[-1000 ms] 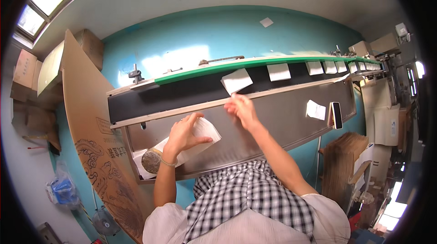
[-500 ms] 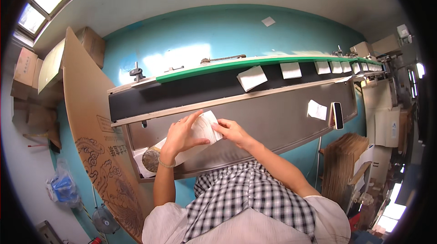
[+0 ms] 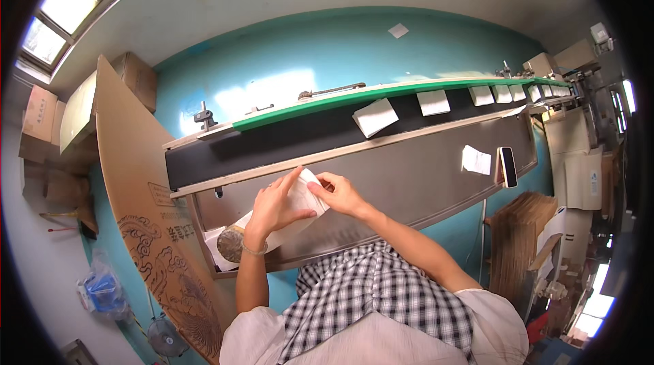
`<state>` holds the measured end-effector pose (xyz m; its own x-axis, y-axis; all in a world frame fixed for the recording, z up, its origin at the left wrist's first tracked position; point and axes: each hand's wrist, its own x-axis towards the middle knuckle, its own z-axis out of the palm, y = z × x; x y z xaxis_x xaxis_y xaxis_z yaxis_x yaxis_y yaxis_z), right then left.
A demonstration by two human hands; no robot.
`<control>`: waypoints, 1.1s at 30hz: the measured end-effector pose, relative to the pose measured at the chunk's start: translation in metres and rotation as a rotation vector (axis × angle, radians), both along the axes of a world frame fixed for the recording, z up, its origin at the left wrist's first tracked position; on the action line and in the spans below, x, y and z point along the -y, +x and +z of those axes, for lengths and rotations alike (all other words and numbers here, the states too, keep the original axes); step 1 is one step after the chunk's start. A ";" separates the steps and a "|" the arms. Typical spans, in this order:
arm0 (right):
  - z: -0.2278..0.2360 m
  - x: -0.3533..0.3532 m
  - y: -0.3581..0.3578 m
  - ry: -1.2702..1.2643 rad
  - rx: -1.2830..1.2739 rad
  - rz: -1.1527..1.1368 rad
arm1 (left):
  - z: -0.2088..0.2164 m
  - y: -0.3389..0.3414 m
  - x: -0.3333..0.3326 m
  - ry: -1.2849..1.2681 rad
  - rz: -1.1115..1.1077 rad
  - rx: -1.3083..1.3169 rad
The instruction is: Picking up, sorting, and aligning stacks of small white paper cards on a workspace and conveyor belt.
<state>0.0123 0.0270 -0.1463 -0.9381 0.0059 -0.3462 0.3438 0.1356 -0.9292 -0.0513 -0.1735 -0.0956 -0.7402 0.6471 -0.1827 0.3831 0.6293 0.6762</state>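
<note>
Both hands meet on a white paper packet (image 3: 304, 196) held just above the steel bench (image 3: 409, 181), in front of the person's chest. The left hand (image 3: 272, 207) lies flat over the packet's near-left part with fingers spread and pointing up toward the belt, while the right hand (image 3: 340, 193) pinches its right edge between thumb and fingers; the two hands are close together, both clamped on the packet. The packet looks thin, flat and roughly rectangular, its long axis seemingly running from lower left to upper right, though the hands cover much of it. Under the left wrist sit a stack of similar white packets (image 3: 219, 242) and a round brownish roll, perhaps tape (image 3: 231, 245). Beyond the bench runs a black conveyor belt (image 3: 286, 140) with a green rail (image 3: 381, 94), carrying flat white packets, the nearest one (image 3: 375, 117) tilted. A dark phone (image 3: 508, 166) and a white slip (image 3: 476, 160) rest on the bench's right end. A tall corrugated cardboard sheet (image 3: 136, 181) leans at the left.
</note>
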 end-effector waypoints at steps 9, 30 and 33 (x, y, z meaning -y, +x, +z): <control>-0.035 -0.029 -0.003 -0.105 0.112 0.012 | 0.010 -0.004 -0.002 0.029 0.013 0.011; 0.022 0.013 0.004 0.219 -0.167 0.006 | 0.001 -0.004 0.011 -0.021 -0.009 -0.017; -0.004 0.028 -0.002 0.026 -0.080 -0.071 | 0.005 -0.003 0.017 -0.070 -0.020 -0.004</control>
